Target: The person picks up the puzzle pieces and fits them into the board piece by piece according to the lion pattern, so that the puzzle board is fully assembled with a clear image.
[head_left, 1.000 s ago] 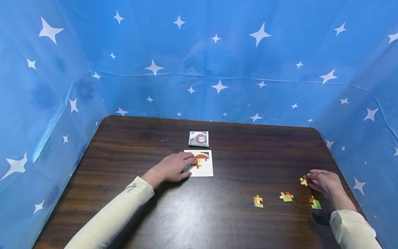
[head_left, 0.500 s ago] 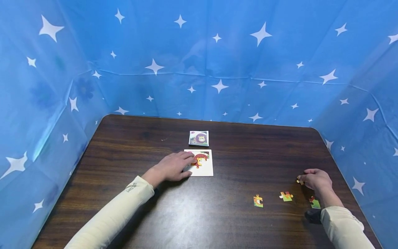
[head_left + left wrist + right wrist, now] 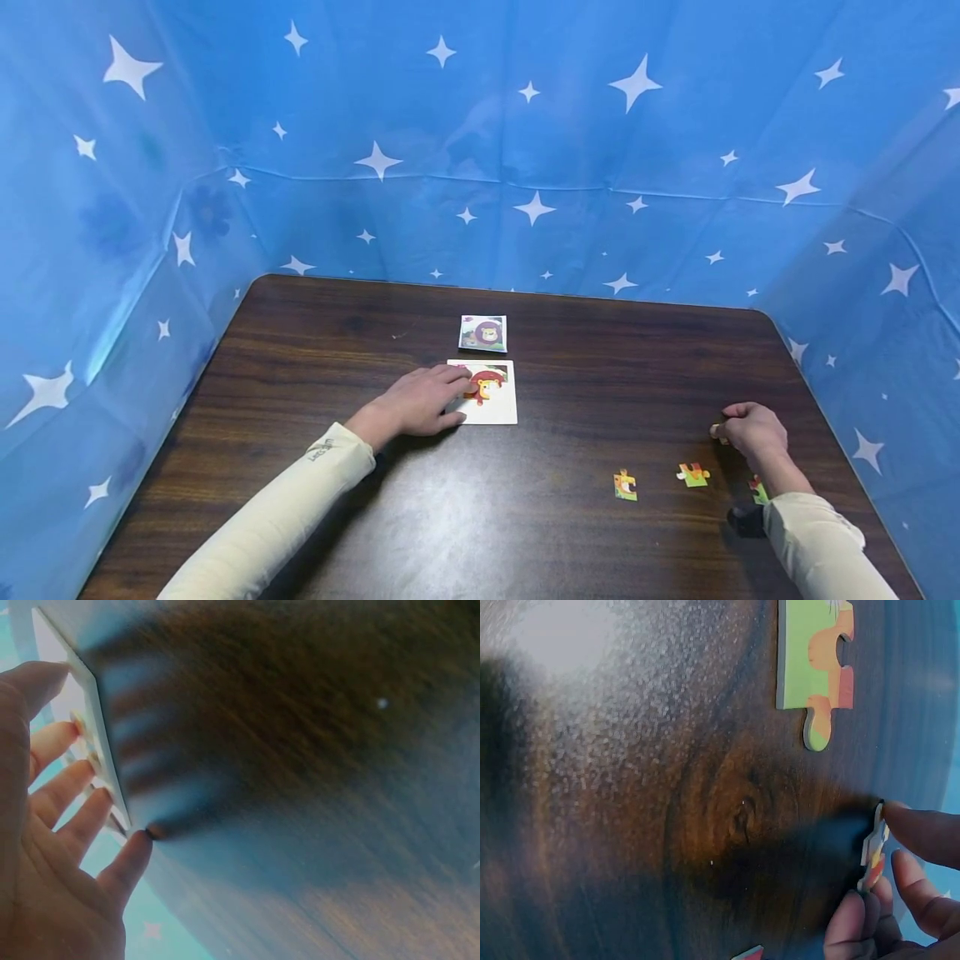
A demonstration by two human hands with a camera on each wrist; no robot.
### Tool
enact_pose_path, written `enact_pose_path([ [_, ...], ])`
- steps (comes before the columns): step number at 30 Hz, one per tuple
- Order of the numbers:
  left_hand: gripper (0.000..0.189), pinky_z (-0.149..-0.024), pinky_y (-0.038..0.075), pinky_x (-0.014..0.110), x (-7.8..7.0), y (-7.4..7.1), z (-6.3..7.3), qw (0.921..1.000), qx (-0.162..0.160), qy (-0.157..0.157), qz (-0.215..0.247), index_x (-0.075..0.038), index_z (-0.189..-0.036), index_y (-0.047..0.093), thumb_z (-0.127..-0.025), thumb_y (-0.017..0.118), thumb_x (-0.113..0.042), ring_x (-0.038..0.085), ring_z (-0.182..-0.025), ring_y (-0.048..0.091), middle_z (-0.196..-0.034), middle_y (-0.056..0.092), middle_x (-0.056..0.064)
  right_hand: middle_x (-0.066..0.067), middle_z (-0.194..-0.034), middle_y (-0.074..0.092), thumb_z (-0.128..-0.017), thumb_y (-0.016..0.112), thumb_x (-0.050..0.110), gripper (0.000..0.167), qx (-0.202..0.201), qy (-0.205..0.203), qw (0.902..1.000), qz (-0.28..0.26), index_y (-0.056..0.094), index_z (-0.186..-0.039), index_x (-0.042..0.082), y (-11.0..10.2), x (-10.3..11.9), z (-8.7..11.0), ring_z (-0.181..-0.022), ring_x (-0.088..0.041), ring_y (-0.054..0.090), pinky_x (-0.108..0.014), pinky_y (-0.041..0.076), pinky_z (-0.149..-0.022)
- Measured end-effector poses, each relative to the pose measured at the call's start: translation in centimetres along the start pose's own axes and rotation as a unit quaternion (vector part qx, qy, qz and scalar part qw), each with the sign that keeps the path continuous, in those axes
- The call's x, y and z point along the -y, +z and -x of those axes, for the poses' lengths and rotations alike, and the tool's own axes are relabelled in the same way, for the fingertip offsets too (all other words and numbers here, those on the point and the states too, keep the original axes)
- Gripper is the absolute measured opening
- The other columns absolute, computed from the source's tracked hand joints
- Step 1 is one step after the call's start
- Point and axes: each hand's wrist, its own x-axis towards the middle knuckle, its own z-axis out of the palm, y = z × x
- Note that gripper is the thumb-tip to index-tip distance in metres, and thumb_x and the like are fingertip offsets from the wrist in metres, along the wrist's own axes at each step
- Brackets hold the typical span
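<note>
In the head view my left hand (image 3: 420, 402) rests with spread fingers on the left part of a white puzzle board (image 3: 498, 410), whose middle carries assembled lion pieces (image 3: 485, 386). The left wrist view shows those fingers along the board's edge (image 3: 97, 720). On the right, my right hand (image 3: 757, 433) pinches a puzzle piece (image 3: 875, 847) between thumb and fingers. The piece stands on edge close over the table in the right wrist view. My hand hides most of it in the head view.
A small lion picture card (image 3: 483, 333) lies behind the board. Loose puzzle pieces lie on the dark wood table (image 3: 585, 367): a yellow-green one (image 3: 626, 485), an orange-green one (image 3: 693, 475), and another (image 3: 758, 490) partly behind the right wrist. Blue star-printed cloth (image 3: 480, 125) surrounds the table.
My right hand has closed over the far loose piece and shifted slightly left with it. The left hand stays in place on the board.
</note>
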Motion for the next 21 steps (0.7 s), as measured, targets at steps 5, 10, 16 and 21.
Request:
enact_pose_path([
  [5,0.052,-0.113,0.041,0.054,0.07,0.15,-0.14,1.0,-0.002,0.0,-0.002,-0.016,-0.146,0.053,-0.1,0.06,-0.041,0.029,-0.144,0.044,-0.155,0.047,0.008,-0.017,-0.081,0.071,-0.079,0.077,0.008,0.043,-0.015,-0.006,0.9998,0.01,0.063,-0.116,-0.008,0.18,0.22,0.23,-0.087,-0.034,0.06,-0.04,0.039,-0.074],
  [10,0.053,-0.113,0.041,0.054,0.16,0.26,-0.14,1.0,0.005,-0.007,-0.003,-0.017,-0.146,0.052,-0.1,0.06,-0.042,0.028,-0.144,0.044,-0.155,0.047,0.006,-0.019,-0.084,0.072,-0.081,0.077,0.009,0.04,-0.016,-0.002,0.9998,0.01,0.064,-0.116,-0.007,0.26,0.31,0.38,-0.089,-0.037,0.061,-0.045,0.039,-0.078],
  [16,0.052,-0.112,0.042,0.054,0.22,0.31,-0.16,1.0,0.004,-0.007,-0.001,-0.017,-0.145,0.053,-0.1,0.06,-0.042,0.027,-0.143,0.045,-0.154,0.047,0.006,-0.016,-0.082,0.07,-0.085,0.071,0.002,0.036,-0.018,0.016,0.9987,-0.044,0.065,-0.119,-0.008,0.12,0.13,0.12,-0.073,-0.021,0.064,-0.033,0.052,-0.071],
  [21,0.05,-0.111,0.043,0.054,0.27,0.36,-0.2,1.0,-0.007,-0.001,-0.001,-0.018,-0.144,0.054,-0.1,0.06,-0.042,0.027,-0.142,0.046,-0.153,0.049,0.006,-0.001,-0.076,0.066,-0.091,0.06,-0.007,0.039,0.019,0.06,0.9811,-0.183,0.057,-0.129,-0.012,-0.44,-0.14,-0.47,-0.064,-0.006,0.063,-0.029,0.061,-0.062],
])
